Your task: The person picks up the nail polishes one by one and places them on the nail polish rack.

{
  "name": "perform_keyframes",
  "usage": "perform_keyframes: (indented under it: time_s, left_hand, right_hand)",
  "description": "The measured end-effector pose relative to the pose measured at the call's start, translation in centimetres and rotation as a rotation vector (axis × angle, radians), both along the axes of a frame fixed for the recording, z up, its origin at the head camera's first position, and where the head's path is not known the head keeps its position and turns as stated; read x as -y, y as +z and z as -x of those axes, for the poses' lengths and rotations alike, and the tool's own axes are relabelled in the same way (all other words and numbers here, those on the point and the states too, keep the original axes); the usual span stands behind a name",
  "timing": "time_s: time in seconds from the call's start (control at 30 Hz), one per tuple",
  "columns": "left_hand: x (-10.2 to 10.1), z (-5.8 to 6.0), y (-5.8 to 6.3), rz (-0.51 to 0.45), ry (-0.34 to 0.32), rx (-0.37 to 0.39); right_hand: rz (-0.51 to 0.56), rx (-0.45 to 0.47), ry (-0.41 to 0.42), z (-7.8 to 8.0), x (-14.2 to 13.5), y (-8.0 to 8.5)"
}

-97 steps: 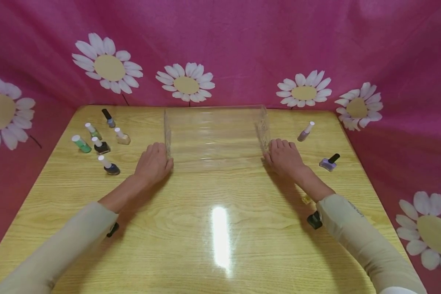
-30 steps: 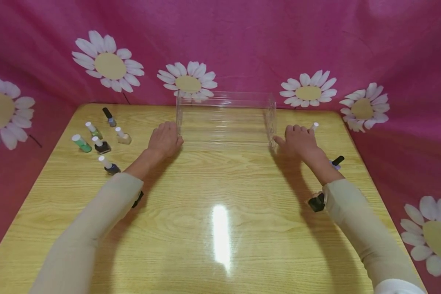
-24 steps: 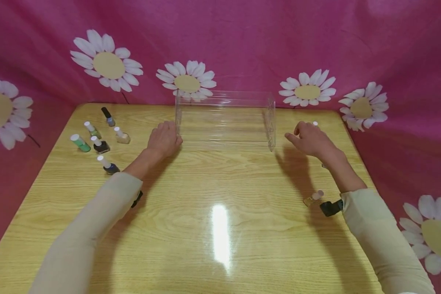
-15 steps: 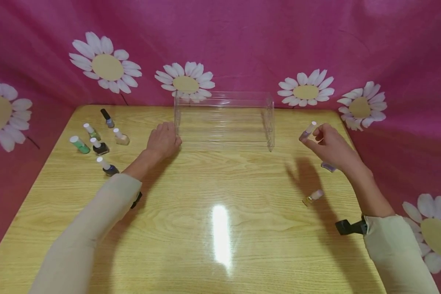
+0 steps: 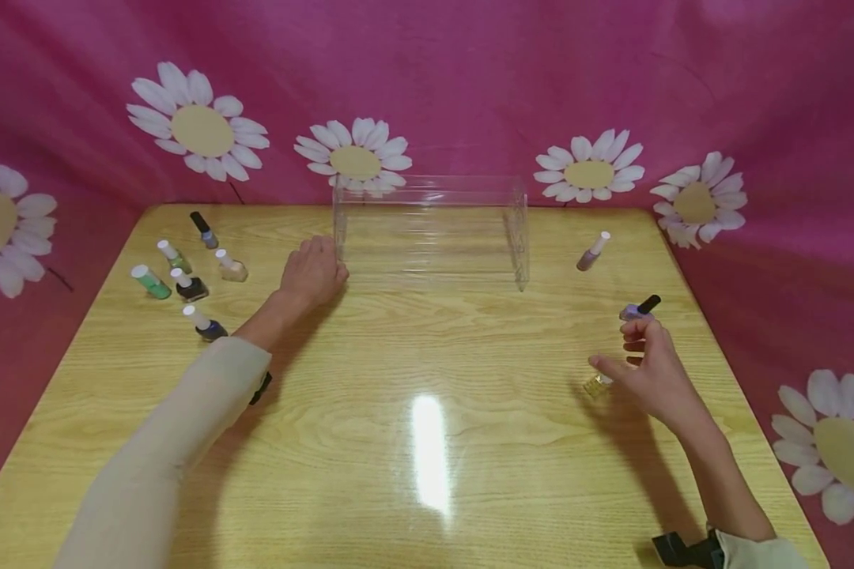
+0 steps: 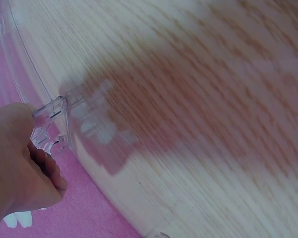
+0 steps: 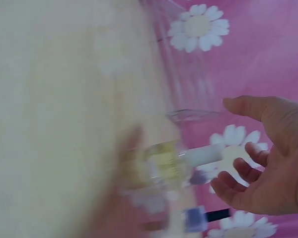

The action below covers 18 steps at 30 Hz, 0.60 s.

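A clear acrylic rack [image 5: 518, 245] stands at the back of the table. My left hand [image 5: 313, 273] grips its left side; in the left wrist view, curled fingers [image 6: 48, 171] sit against the transparent end piece [image 6: 54, 116]. My right hand [image 5: 655, 375] hovers over the right side with thumb and fingers parted, holding nothing. Just beside its thumb is a gold-glitter nail polish bottle [image 5: 596, 386], its pale cap partly hidden; the right wrist view shows this nail polish bottle [image 7: 168, 161] apart from the fingers. Beyond the fingertips lies a lilac nail polish bottle [image 5: 635, 313] with a black cap.
A mauve nail polish bottle [image 5: 589, 257] stands at the back right. Several more bottles cluster at the back left, including a green one [image 5: 153, 284] and a dark blue one [image 5: 209, 328]. A pink flowered cloth [image 5: 462, 95] hangs behind the wooden table [image 5: 370, 474].
The rack has been shifted back toward the cloth. My right hand has let go of it, passed the mauve bottle, and come nearer to the gold-glitter bottle. My left hand stays at the rack.
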<state>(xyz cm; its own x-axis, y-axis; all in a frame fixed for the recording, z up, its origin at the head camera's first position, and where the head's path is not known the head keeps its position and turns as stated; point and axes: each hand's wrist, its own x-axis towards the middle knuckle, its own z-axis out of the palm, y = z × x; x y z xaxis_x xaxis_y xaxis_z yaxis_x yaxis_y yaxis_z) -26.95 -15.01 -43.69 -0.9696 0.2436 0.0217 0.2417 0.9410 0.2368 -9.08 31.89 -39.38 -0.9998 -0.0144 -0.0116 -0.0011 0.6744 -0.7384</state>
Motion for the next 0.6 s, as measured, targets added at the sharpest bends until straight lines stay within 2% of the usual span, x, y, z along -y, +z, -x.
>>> perform_keyframes:
  time_s: [0.1, 0.33, 0.6]
  left_hand:
    - [0.0, 0.0, 0.1, 0.002, 0.001, 0.005]
    - [0.0, -0.1, 0.1, 0.010, 0.001, -0.003]
    - [0.2, 0.0, -0.1, -0.005, 0.006, -0.005]
  right_hand:
    - [0.008, -0.025, -0.017, -0.9, -0.1, -1.5]
    - [0.030, 0.022, -0.010, -2.1, -0.6, -3.7]
    - [-0.010, 0.064, -0.035, -2.4, -0.7, -4.9]
